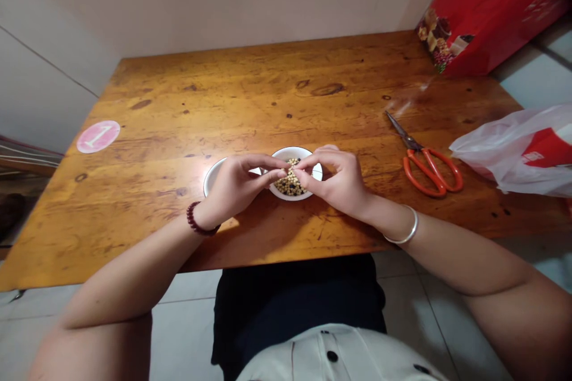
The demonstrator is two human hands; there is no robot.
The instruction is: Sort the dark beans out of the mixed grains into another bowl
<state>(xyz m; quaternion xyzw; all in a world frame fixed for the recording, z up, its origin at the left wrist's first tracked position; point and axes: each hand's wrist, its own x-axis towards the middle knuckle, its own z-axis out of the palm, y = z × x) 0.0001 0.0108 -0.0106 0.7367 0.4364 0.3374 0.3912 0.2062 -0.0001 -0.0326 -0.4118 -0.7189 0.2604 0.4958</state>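
A small white bowl (308, 192) of mixed pale and dark beans (289, 183) sits on the wooden table (250, 95) near its front edge. A second white bowl (211, 175) lies to its left, mostly hidden behind my left hand (236, 184). Both hands hover over the bean bowl with fingertips pinched together and nearly touching each other. My right hand (337, 181) covers the bowl's right rim. What the fingertips hold is too small to make out. A dark red bead bracelet is on my left wrist, a silver bangle on my right.
Orange-handled scissors (424, 158) lie to the right of the bowls. A translucent plastic bag (518, 149) sits at the right edge, a red printed box (487, 12) at the far right corner. A pink round sticker marked 1 (98, 136) is at the left.
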